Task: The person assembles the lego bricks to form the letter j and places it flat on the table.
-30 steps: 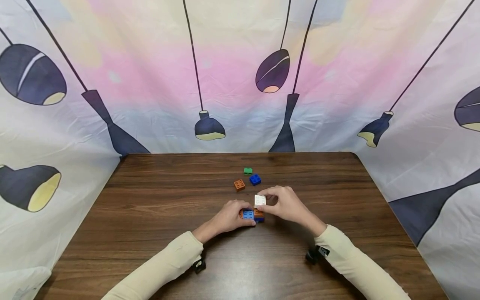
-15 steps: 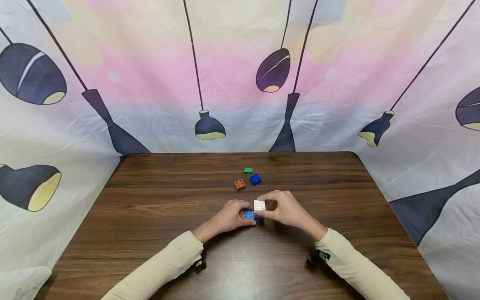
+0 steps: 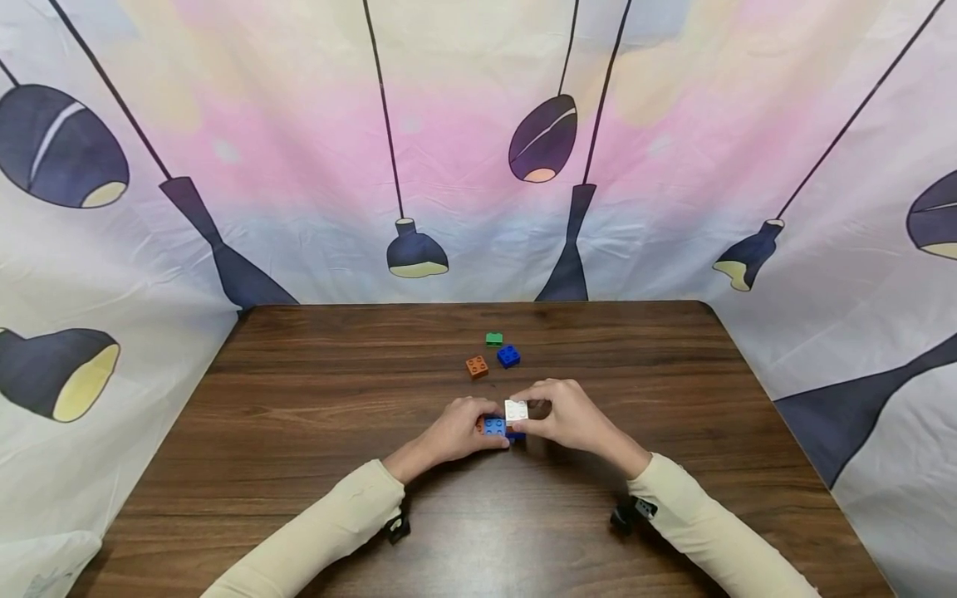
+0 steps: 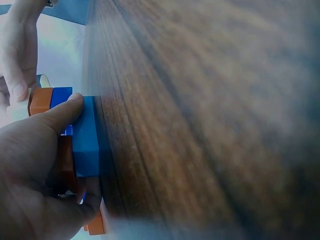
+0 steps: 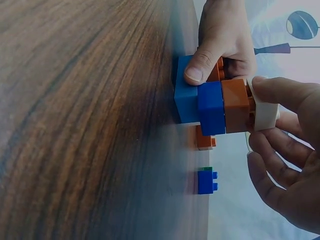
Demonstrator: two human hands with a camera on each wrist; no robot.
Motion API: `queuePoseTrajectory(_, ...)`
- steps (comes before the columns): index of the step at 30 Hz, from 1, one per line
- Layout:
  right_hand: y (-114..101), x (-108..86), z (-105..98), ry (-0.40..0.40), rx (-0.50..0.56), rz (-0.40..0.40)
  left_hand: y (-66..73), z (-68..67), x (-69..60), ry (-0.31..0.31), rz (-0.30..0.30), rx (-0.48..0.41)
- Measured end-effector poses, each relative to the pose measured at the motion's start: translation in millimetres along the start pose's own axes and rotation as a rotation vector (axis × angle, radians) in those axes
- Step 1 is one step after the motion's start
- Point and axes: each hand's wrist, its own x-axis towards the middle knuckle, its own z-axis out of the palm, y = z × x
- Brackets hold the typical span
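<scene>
A light blue brick (image 5: pixel 186 102) lies at the bottom of a built piece, with a dark blue brick (image 5: pixel 211 109) and an orange brick (image 5: pixel 236 106) stacked on its right end. My right hand (image 3: pixel 574 418) pinches a white brick (image 3: pixel 516 411) at the top of that stack; a narrow gap with orange studs shows beneath it in the right wrist view. Around the left part of the piece curls my left hand (image 3: pixel 452 432), its thumb on the light blue base. Another light blue brick (image 3: pixel 493 426) shows between its thumb and fingers, beside some orange partly hidden by the hand.
Beyond the hands on the wooden table (image 3: pixel 336 357) lie a loose orange brick (image 3: pixel 477 366), a dark blue brick (image 3: pixel 508 356) and a green brick (image 3: pixel 494 339). A printed cloth (image 3: pixel 314 166) hangs behind the table and along its sides.
The white brick in my right hand has come down toward me onto or just above the orange brick of the stack. My left hand has kept its place on the piece.
</scene>
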Motion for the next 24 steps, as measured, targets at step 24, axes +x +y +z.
queuePoseTrajectory(24, 1.7, -2.0, 0.3, -0.012, -0.113, -0.017, -0.2, 1.7, 0.7, 0.01, 0.016, -0.004)
